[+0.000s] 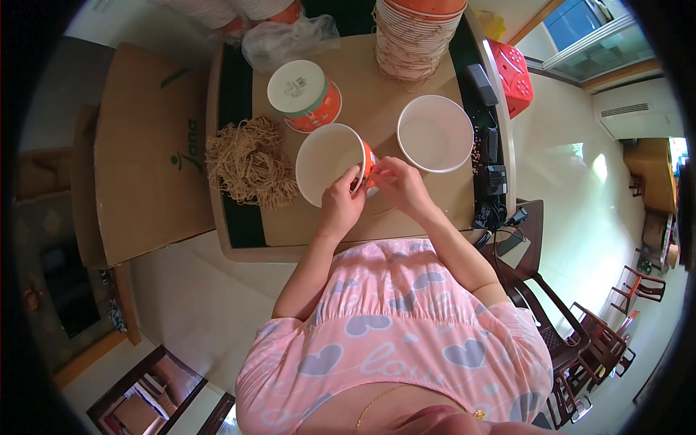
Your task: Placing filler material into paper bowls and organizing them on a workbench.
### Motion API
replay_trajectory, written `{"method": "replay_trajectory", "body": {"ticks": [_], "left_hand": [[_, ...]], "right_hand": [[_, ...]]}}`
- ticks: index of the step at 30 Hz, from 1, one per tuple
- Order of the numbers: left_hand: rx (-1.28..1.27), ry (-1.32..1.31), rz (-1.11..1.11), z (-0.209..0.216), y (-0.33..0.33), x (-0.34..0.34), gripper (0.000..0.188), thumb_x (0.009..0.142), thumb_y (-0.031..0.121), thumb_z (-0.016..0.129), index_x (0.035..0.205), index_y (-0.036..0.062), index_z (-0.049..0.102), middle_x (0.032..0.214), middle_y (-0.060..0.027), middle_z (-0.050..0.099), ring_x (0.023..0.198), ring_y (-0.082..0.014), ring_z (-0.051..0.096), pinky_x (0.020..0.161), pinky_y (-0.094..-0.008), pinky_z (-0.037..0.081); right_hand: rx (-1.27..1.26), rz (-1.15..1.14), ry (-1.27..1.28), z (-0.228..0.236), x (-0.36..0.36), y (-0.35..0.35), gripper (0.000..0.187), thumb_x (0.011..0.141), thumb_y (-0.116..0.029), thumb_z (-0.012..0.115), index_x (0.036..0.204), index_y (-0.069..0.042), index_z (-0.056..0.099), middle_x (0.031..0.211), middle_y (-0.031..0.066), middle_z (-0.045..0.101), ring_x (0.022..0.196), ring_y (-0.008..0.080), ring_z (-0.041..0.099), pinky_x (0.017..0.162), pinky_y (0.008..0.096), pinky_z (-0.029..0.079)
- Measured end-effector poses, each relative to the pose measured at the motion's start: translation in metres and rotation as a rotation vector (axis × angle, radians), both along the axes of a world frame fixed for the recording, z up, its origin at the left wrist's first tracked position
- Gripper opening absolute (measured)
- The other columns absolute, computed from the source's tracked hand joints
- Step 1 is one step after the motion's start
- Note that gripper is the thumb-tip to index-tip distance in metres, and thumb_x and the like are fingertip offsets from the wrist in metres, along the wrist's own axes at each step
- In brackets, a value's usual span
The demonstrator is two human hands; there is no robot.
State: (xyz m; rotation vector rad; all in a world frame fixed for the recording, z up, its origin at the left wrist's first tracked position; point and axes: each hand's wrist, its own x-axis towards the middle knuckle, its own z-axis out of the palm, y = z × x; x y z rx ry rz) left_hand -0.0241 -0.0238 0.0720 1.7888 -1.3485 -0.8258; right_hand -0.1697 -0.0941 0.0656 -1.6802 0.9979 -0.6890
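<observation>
A white-lined orange paper bucket (326,161) lies tilted on the table, its mouth turned toward me. My left hand (343,205) grips its rim at the right, thumb inside and fingers closed. Against the bucket's orange outer side my right hand (403,187) is closed in a pinch; what sits between its fingertips is too small to make out. A thin strand shows faintly below that hand. To the left lies a tangled heap of tan cords (250,163). Another orange bucket (299,87) stands upside down behind, and an open white bucket (435,134) stands to the right.
A tall stack of nested buckets (417,40) rises at the back, near a clear plastic bag (290,42). Black adapters and cables (494,181) line the right table edge. A large cardboard box (152,152) stands at the left, a red stool (511,80) at the far right.
</observation>
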Motion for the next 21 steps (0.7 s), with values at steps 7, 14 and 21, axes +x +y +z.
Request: {"method": "replay_trajectory", "body": {"ticks": [7, 14, 21], "left_hand": [[0.008, 0.004, -0.018, 0.003, -0.003, -0.003, 0.032, 0.082, 0.005, 0.059, 0.113, 0.0029, 0.057, 0.085, -0.0205, 0.065, 0.077, -0.0342, 0.065, 0.067, -0.0402, 0.051], [0.0, 0.054, -0.053, -0.011, -0.008, -0.008, 0.025, 0.087, 0.006, 0.053, 0.111, 0.004, 0.06, 0.091, -0.0167, 0.067, 0.084, -0.0337, 0.065, 0.07, -0.0402, 0.051], [-0.075, -0.234, -0.135, -0.032, -0.018, -0.018, 0.006, 0.086, 0.009, 0.056, 0.082, 0.0043, 0.057, 0.074, -0.0156, 0.063, 0.069, -0.037, 0.062, 0.06, -0.0453, 0.049]], "right_hand": [[0.009, 0.027, 0.052, 0.002, -0.005, -0.005, 0.015, 0.078, -0.01, 0.066, 0.09, -0.002, 0.061, 0.085, 0.014, 0.061, 0.077, 0.0294, 0.063, 0.066, 0.0376, 0.051], [0.033, 0.051, 0.135, 0.004, -0.01, -0.007, 0.012, 0.079, -0.008, 0.062, 0.089, -0.002, 0.06, 0.078, 0.0125, 0.062, 0.07, 0.0241, 0.062, 0.062, 0.034, 0.048], [0.199, 0.056, 0.314, 0.0, -0.018, -0.007, 0.01, 0.081, -0.007, 0.058, 0.09, -0.003, 0.061, 0.077, 0.0177, 0.064, 0.07, 0.0312, 0.064, 0.062, 0.038, 0.05]]}}
